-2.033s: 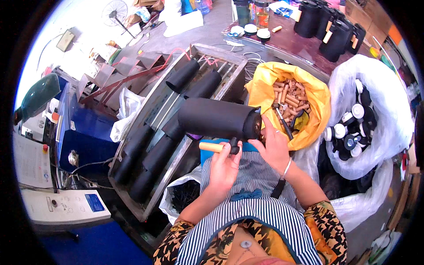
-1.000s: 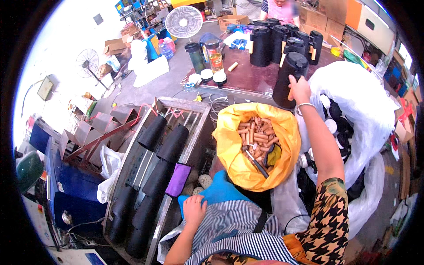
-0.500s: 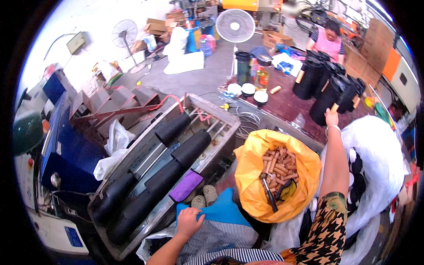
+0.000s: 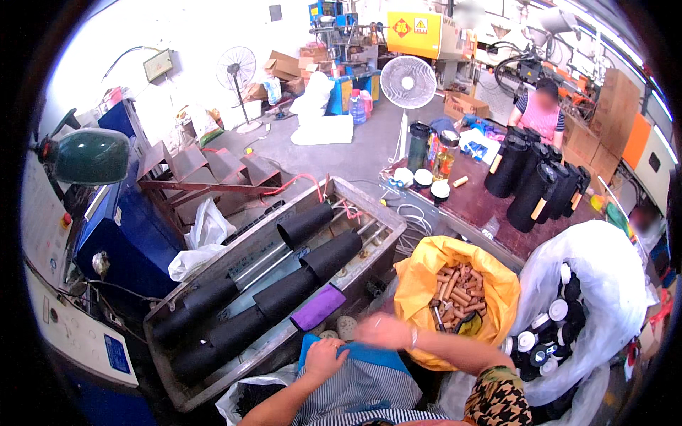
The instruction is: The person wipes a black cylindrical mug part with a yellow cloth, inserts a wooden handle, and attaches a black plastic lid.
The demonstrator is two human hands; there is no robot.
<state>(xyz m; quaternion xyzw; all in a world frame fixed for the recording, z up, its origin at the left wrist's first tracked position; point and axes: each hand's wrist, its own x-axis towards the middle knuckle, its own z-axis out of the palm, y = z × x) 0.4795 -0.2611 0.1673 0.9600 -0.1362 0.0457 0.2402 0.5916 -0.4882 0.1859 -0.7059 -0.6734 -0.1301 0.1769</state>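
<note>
My left hand [image 4: 325, 358] is closed on the edge of a blue apron [image 4: 376, 358] over my lap. My right hand [image 4: 382, 331], smeared by motion, hovers just above and right of it; its fingers cannot be made out. Before both hands lies a metal trough [image 4: 393, 226] with long black foam-like sleeves [image 4: 288, 292] on metal rods. A purple pad [image 4: 317, 307] rests on its near rim. Close to my right forearm stands a yellow bag [image 4: 415, 273] of short tan tubes [image 4: 462, 291], with a dark-handled tool partly showing inside.
Black cylinders [image 4: 529, 202] with tan handles stand grouped on a dark red table [image 4: 469, 206], beside bottles and white-topped jars. A clear plastic bag [image 4: 604, 263] of black, white-capped items sits at right. Blue machinery [image 4: 128, 241] borders the left. A person in pink sits beyond.
My right hand has left the handle of a black cylinder and swung back to my lap, near my left hand. The cylinder stands among the others. My view has tilted up slightly.
</note>
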